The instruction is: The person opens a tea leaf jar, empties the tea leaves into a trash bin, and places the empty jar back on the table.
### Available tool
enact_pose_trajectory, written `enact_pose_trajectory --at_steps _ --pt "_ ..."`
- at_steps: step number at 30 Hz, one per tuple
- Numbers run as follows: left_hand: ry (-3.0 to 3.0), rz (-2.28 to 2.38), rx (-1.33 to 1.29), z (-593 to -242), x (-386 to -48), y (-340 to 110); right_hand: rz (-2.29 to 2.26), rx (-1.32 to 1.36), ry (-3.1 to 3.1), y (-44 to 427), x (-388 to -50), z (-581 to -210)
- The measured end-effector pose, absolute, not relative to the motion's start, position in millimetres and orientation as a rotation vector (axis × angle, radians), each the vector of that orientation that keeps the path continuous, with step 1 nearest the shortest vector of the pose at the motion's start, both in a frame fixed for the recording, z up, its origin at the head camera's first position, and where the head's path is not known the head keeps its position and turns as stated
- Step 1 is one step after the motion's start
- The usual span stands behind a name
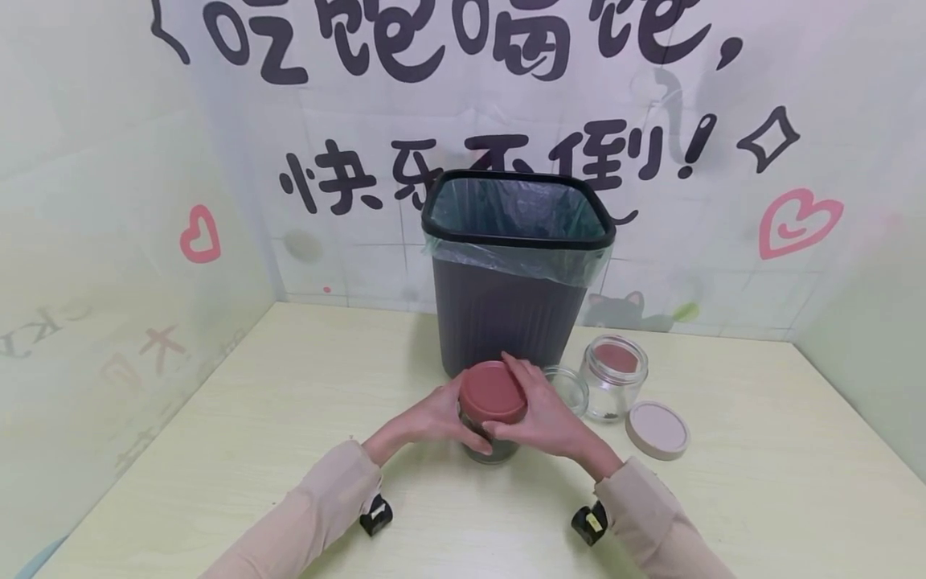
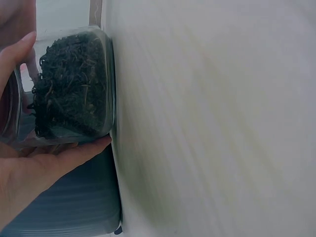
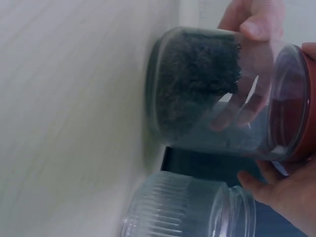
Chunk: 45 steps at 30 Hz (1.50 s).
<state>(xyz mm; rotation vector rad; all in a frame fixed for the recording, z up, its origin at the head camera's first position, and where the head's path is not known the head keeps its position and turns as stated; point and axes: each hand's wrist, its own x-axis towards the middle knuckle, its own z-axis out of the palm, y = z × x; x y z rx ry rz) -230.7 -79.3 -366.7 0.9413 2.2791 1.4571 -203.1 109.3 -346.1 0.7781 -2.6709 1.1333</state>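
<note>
A clear glass jar (image 3: 197,84) stands on the table between both hands, with dark, dried, curled leaves inside and a red lid (image 1: 493,392) on top. My left hand (image 1: 440,414) grips the jar's glass side, its fingers and thumb spread round it. From the right, my right hand (image 1: 546,418) curls round the red lid. The leaves (image 2: 74,84) fill the lower part of the jar in the left wrist view. Just beyond the right hand, partly hidden by it, is a ribbed glass jar (image 3: 163,207) without a lid.
A dark bin (image 1: 506,314) with a green liner stands behind the hands. To the right, another glass jar (image 1: 615,394) has a reddish disc at its mouth. A pale pink lid (image 1: 658,430) lies beside it. Walls border the wooden table (image 1: 289,386) at the back and sides.
</note>
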Motion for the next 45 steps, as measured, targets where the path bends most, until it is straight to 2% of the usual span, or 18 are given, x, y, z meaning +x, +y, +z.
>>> enact_pose_trajectory --at_steps 7,11,28,38,45 --pt "2.303 1.440 0.915 -367.2 -230.2 -79.7 1.048 0.535 -2.544 95.6 -195.2 -355.2" --pt "2.313 1.428 0.903 -366.9 -230.2 -79.5 1.016 0.502 -2.486 90.2 -194.1 -356.2" --pt "2.288 1.436 0.943 -366.2 -230.3 -80.3 1.123 0.849 -2.626 107.2 -204.4 -343.3" --pt "2.230 1.461 0.992 -367.1 -231.6 -80.3 0.906 0.493 -2.566 91.5 -192.4 -351.2" --pt "2.253 1.461 0.928 -366.1 -231.1 -79.9 0.842 0.518 -2.459 86.7 -192.4 -352.6"
